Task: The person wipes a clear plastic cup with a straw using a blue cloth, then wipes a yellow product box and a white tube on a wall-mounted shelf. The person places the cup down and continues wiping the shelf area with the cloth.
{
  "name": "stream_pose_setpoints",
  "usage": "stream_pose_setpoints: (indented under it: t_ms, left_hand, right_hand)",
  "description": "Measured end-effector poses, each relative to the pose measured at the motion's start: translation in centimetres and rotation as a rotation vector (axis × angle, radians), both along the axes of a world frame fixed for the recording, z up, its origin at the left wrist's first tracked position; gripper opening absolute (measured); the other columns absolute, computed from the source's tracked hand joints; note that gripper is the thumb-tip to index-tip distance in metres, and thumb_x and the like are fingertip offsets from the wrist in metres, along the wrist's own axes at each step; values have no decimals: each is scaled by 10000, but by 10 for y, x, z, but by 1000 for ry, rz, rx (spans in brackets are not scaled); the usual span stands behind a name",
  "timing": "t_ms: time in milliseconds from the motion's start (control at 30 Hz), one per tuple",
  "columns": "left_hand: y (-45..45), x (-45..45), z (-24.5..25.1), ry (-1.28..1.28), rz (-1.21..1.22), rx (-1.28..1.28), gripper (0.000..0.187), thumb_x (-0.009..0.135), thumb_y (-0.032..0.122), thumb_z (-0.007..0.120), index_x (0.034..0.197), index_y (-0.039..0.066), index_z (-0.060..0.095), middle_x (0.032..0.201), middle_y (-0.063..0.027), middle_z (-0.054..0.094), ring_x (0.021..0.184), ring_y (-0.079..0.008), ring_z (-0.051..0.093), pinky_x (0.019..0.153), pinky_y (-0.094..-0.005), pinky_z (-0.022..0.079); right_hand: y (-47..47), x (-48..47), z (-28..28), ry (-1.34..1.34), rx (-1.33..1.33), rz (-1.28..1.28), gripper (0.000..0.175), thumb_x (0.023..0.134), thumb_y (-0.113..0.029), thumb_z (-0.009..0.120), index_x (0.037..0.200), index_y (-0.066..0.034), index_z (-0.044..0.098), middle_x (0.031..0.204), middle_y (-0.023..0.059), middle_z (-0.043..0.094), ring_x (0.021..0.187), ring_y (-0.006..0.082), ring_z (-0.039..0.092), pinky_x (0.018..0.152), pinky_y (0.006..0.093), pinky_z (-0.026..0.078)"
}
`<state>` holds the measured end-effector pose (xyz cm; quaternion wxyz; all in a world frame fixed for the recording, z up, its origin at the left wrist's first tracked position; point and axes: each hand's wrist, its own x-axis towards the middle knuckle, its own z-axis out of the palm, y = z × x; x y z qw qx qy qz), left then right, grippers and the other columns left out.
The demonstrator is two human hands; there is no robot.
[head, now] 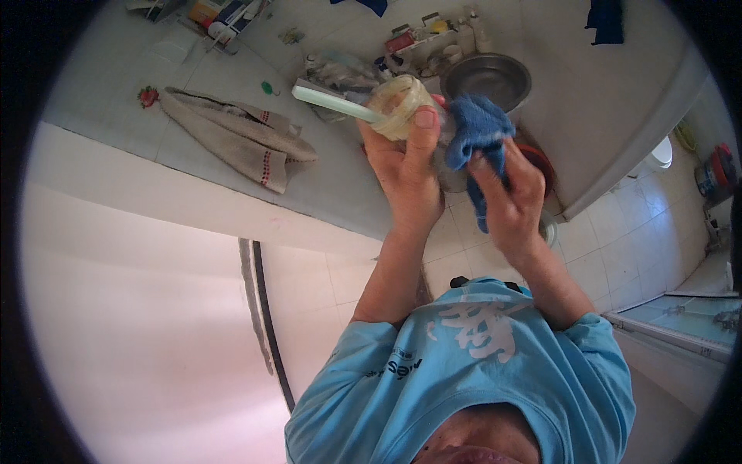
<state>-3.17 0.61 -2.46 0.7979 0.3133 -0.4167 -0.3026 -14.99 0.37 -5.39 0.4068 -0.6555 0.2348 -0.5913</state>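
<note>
My left hand (406, 168) grips a yellowish, translucent round item (400, 107) that looks like a jar mouth or a wrapped roll; which one I cannot tell. A pale green flat handle (333, 103) sticks out of it to the left. My right hand (516, 197) holds a bunched blue cloth (478, 130) just to the right of that item. Part of the cloth hangs down below the fingers. Something clear (455, 171) shows between my hands, largely hidden.
On the grey tiled surface lie a beige towel (232, 130), a strawberry-like red item (148, 97) and a small green item (268, 87). A metal basin (487, 78) stands beyond my hands, near a cluttered rack (417, 43). A red-rimmed container (536, 165) is behind my right hand.
</note>
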Motion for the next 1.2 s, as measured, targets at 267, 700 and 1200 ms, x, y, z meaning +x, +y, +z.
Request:
stream_pose_setpoints:
  t_ms: [267,700,1200]
  left_hand:
    - [5,-8,3,-45,60,14,434,876,203,648,1184,17,404,1032,-81,555,896,-108,537,807,-232,437]
    - [5,-15,-8,48,57,46,409,882,174,638,1187,43,401,1033,-68,555,882,-111,546,788,-226,443]
    - [-2,6,-2,-11,89,36,390,897,166,617,1187,24,398,1024,-87,563,884,-115,542,797,-243,441]
  right_hand:
    - [-10,6,-10,33,-219,-162,211,820,-58,623,1014,23,639,1173,206,596,1019,331,619,818,341,506]
    - [-13,9,0,-76,30,15,316,795,-35,659,1105,17,630,1157,227,605,1128,317,575,947,385,444]
    - [-7,13,-23,17,-251,-191,269,787,-20,660,1051,27,634,1133,223,610,1081,304,601,899,385,472]
